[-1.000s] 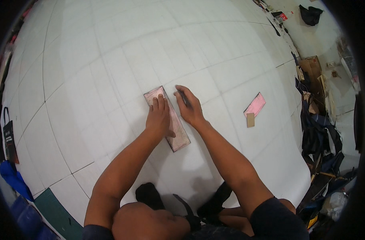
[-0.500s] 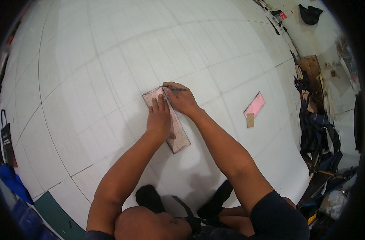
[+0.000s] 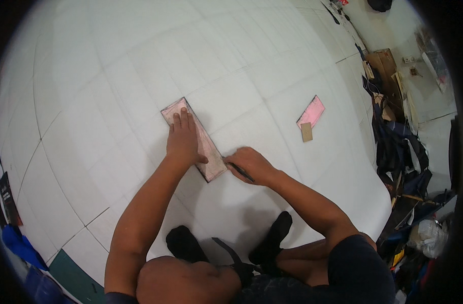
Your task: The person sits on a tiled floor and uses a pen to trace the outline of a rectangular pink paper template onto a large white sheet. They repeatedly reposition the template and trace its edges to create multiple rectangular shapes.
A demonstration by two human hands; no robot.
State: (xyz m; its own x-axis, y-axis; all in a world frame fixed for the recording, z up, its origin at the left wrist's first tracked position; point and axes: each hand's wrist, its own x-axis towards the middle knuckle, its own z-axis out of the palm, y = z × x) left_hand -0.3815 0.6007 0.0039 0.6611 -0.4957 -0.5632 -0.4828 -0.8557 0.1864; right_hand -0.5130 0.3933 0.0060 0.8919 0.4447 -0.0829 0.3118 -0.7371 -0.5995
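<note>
Nearest your body, your two dark-socked feet [image 3: 226,245] rest on the white tiled floor [image 3: 115,76], and just beyond them your right hand [image 3: 254,164] is closed around a thin dark pen or marker [image 3: 240,172]. Its tip sits at the near corner of the flat pink rectangular template piece [image 3: 208,152]; the view is too small to say whether the tip touches the piece or only the floor beside it.

To the left of that hand, your left hand [image 3: 183,139] lies open, palm down and fingers spread along the pink piece, pinning it flat against the floor. The piece looks thin, light and fairly stiff, like card or thin board, so it would likely slide on the smooth tile if the pressure eased. Hold it by pressing down over its middle, as the left hand does, not by pinching an edge.

Its long axis runs diagonally, from the near end by your right hand up and to the left, to the far end just past your left fingertips.

Farther off, well to the right of your right hand, a second pink flat piece [image 3: 311,111] lies with a small tan cardboard tag [image 3: 306,131] touching its near end.
</note>
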